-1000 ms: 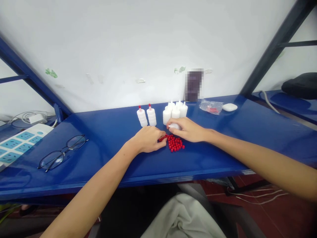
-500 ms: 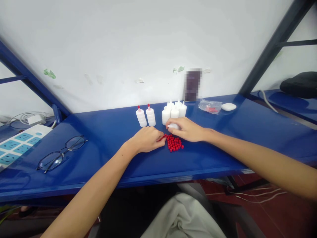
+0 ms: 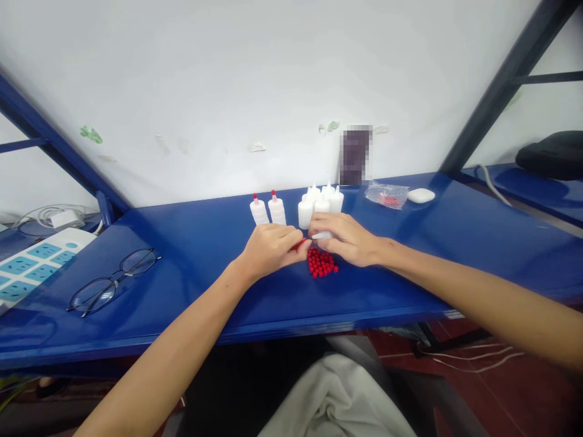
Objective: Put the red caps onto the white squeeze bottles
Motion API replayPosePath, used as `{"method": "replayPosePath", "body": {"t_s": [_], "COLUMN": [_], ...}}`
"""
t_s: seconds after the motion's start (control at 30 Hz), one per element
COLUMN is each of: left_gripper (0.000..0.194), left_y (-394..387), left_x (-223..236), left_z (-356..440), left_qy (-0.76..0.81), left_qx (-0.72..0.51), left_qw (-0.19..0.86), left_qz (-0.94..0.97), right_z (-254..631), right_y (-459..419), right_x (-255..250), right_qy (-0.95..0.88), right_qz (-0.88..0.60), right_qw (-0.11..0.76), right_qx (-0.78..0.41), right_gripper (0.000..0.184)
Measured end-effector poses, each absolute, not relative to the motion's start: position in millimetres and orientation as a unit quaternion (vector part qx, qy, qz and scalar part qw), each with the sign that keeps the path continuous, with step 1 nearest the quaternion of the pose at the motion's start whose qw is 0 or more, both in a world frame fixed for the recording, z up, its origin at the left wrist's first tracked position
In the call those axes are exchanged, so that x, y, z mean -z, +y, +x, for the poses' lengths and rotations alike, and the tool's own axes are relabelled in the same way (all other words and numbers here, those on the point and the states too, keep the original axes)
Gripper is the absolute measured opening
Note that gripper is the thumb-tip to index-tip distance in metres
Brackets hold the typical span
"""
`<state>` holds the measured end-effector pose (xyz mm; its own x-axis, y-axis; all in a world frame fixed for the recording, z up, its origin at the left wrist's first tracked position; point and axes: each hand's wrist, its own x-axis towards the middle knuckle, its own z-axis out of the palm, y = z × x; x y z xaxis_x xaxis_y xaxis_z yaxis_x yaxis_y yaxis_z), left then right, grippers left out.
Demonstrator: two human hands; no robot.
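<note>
Red cylindrical plastic caps (image 3: 322, 266): heaped midway between the glossy blue desk's (image 3: 204, 227) front and back edges.
Left hand (image 3: 271, 249): fingertips pinching at least one red cap (image 3: 299, 244).
Right hand (image 3: 348, 238): fingers grasping a white plastic nozzled bottle (image 3: 323, 235), tip leftward.

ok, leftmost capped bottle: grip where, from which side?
I'd grip the leftmost capped bottle round its upper body, from the left: it's upright, wider below its red-capped nozzle; the other capped bottle is close on its right, the left hand in front.
</note>
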<state>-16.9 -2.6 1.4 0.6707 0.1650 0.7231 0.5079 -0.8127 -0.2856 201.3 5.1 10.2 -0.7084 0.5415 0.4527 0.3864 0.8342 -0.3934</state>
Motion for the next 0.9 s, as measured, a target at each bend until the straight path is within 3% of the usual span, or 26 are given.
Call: {"method": "replayPosePath", "body": {"t_s": [0.23,0.73,0.9], "left_gripper": [0.031,0.033,0.033], "left_y": [-8,-8,-8], "left_x": [-4,1,5], "left_z": [-10,-6,-5], "left_qy": [-0.169,-0.181,-0.204], "left_qx": [0.357,0.274,0.290], "left_qw": [0.277,0.241,0.166], "left_qz": [-0.876,-0.913,-0.920], "right_z": [199,193,190], "right_y": [-1,-9,-9], "right_x": [-9,-13,-12], "right_qy": [-0.919,-0.920,-0.913], "right_qz": [-0.242,-0.280,-0.294], "right_qw": [0.266,0.245,0.245], "right_qx": [-0.162,-0.127,-0.144], "right_gripper": [0.047,0.045,0.041]}}
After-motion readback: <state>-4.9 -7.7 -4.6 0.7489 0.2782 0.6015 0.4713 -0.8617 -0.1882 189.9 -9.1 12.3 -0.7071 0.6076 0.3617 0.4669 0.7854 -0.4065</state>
